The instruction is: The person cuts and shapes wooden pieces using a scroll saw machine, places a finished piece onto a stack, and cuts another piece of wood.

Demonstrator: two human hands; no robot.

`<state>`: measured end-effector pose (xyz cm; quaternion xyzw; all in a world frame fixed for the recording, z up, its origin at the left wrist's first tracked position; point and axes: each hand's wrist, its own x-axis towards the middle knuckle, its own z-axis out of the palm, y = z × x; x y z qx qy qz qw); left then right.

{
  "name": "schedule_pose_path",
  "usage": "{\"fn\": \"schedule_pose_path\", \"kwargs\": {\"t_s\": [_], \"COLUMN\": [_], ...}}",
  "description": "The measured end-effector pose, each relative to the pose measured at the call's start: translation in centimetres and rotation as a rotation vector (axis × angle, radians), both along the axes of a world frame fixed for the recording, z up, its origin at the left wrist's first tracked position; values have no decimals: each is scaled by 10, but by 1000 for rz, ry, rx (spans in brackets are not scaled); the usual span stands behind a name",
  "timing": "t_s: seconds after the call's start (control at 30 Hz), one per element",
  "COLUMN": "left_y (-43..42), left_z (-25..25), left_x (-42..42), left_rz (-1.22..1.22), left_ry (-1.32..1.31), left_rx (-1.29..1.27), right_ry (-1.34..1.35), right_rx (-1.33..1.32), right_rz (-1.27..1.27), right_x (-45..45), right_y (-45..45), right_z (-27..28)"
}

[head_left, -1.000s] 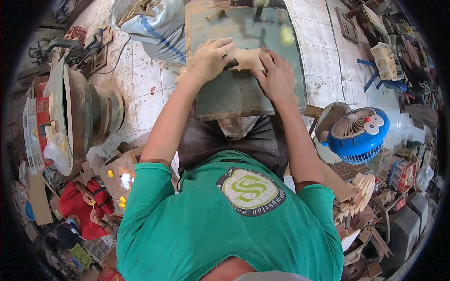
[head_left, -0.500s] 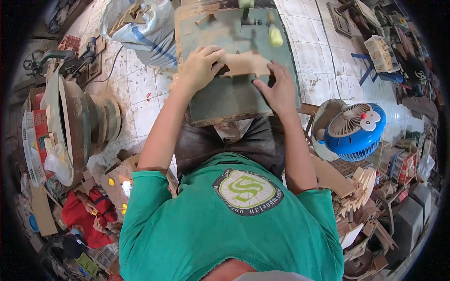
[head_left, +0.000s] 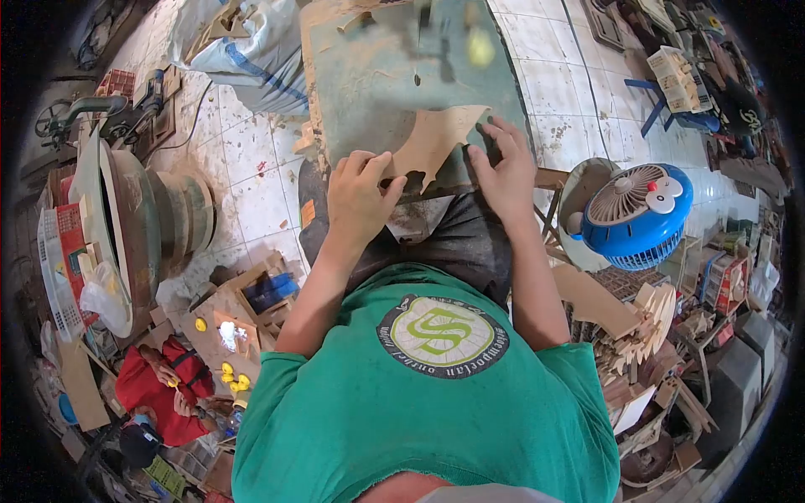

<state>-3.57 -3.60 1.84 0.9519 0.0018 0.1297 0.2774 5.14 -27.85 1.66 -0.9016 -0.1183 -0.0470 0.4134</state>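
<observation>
The person's green shirt [head_left: 428,427] fills the lower middle, below a worn green worktable [head_left: 365,113] dusted with sawdust. Off to the left, a co-worker [head_left: 155,398] in red sits bent over something small and yellow. A white sack [head_left: 277,63] with a blue stripe stands beside the table, wood offcuts showing at its mouth. On the right is a round blue fan [head_left: 637,230]. A thin wooden piece [head_left: 436,138] with curved, notched edges lies tilted at the table's near edge, one pointed end reaching toward the person, between the two hands. The left hand [head_left: 356,193] is curled, fingers and thumb closed on its left end. The right hand [head_left: 507,172] is half open just beside its right edge, fingers bent, and I cannot tell whether it touches. Small yellow objects [head_left: 239,383] lie near the co-worker
</observation>
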Motion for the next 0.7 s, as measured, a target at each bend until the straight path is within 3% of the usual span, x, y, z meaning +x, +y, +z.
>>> {"fn": "schedule_pose_path", "kwargs": {"t_s": [0.27,0.33,0.7], "left_y": [1,2,4], "left_z": [-4,-3,-3], "left_x": [-5,-5,-7], "left_rz": [1,-1,-14], "left_ry": [21,41,42], "left_rx": [-35,-49,-75], "right_ry": [-9,189,148], "right_rx": [-86,-8,66], "right_rz": [38,-16,-37], "right_x": [-13,-13,-13], "right_y": [20,21,18], "right_z": [-4,3,-10]}}
